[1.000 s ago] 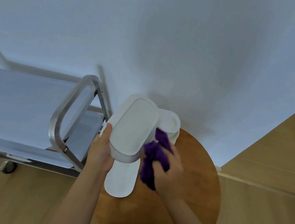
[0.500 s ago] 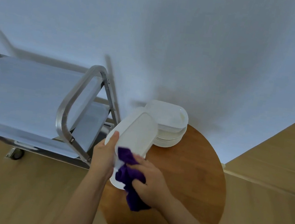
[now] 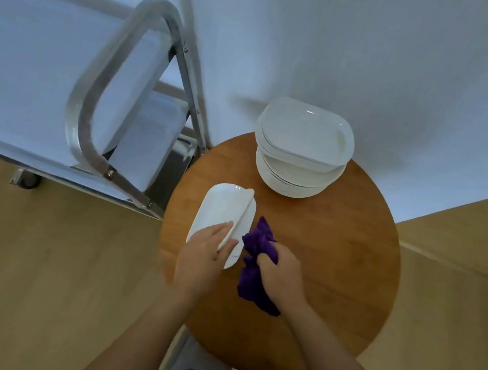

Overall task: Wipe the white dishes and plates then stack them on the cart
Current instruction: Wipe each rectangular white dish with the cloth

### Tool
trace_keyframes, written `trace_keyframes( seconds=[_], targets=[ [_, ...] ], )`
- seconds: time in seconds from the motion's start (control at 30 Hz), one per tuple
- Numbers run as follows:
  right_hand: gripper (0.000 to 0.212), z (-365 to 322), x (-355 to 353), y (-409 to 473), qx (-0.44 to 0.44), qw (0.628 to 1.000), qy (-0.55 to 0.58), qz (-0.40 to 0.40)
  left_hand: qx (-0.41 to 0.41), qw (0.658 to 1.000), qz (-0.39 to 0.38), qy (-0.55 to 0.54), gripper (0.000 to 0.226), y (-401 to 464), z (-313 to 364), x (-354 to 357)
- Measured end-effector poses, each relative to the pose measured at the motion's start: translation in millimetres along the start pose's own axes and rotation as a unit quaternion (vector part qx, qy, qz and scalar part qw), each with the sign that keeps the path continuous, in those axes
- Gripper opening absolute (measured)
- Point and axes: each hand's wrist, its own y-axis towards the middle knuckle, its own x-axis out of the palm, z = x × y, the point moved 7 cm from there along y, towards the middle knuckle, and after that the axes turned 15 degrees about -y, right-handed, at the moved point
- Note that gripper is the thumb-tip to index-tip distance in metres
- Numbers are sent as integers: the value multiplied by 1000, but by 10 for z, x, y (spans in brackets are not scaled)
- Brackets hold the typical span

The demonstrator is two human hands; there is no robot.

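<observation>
On the round wooden table (image 3: pixel 335 257) the left hand (image 3: pixel 201 259) grips a white oblong dish (image 3: pixel 218 209) at its near end, fingers curled over the rim, thumb side hidden beneath; the dish is tilted up on edge near the table's left edge, and under it a second white dish (image 3: pixel 246 216) of like shape shows along its right side, though whether the 2 touch cannot be told; the right hand (image 3: pixel 281 269) is clenched round a bunched purple cloth (image 3: pixel 254 266), just beside the held dish at its near right corner, the cloth's upper fold close to the dish's rim and its lower end trailing onto the table toward the near edge; at the table's far edge stands a stack of white dishes and plates (image 3: pixel 302 149), rounded-rectangular dishes on top of round plates, the top one (image 3: pixel 308 129) face up, well apart from both hands; to the left of the table, against the white wall (image 3: pixel 376 47), stands the steel cart (image 3: pixel 111 76) with its looped handle toward the table, its white-covered shelves (image 3: pixel 37 52) bearing nothing visible, 1 caster (image 3: pixel 26 179) showing at its near corner on the wooden floor (image 3: pixel 42 267); both bare forearms reach in from the bottom edge.
</observation>
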Motion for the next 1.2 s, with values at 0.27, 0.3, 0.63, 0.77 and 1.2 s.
trace_keyframes(
  seconds=[0.27,0.3,0.63,0.77,1.2],
  targets=[
    [20,340,136,334,61,996,62,16,56,958,-104,260,56,262,-499,686],
    [19,350,144,353,63,995,69,18,47,953,-120,273,60,265,-565,784],
    [26,376,196,425,72,987,138,35,-23,931,-161,326,71,259,-1093,1129],
    [25,396,211,451,79,984,156,38,-38,937,-164,307,66,299,-1002,1064],
    [9,207,-511,563,60,968,213,116,5,989,82,-123,40,1566,743,78]
  ],
)
